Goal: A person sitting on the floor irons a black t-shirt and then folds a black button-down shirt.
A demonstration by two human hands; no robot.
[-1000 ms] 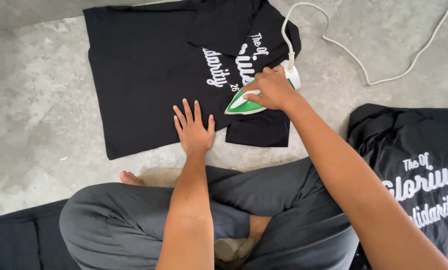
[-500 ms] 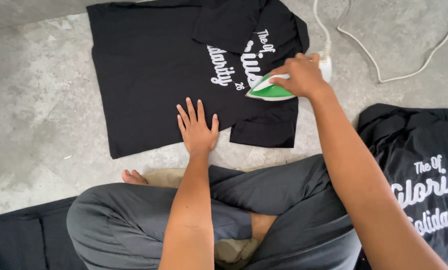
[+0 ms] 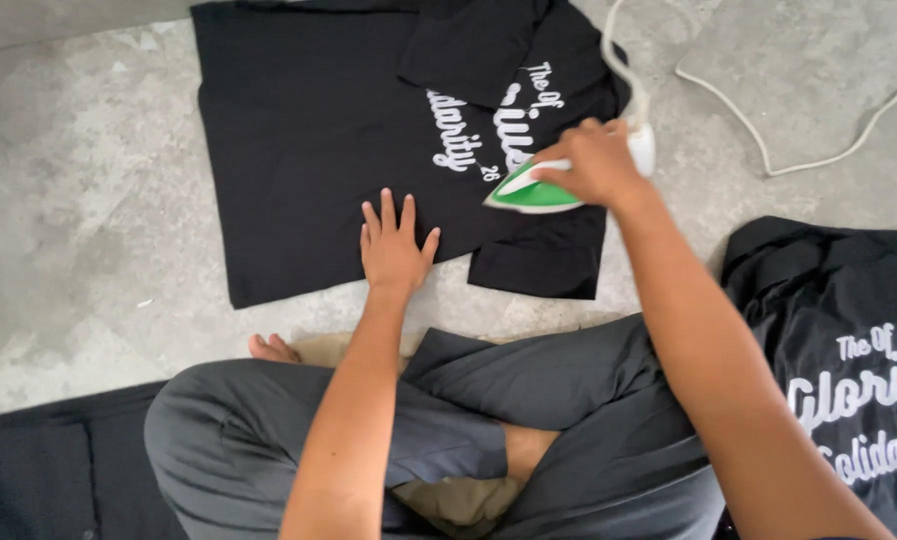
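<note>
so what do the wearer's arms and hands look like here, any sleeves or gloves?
Both arms are bare up to the frame edge, no sleeves in view. Left hand and right hand: no gloves, rings, watch or bands visible. Dark grey trousers below.

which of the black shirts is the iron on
The black shirt spread flat on the floor ahead, under the left hand; the right hand holds the green iron on it. The other black shirt lies crumpled at right, untouched.
</note>
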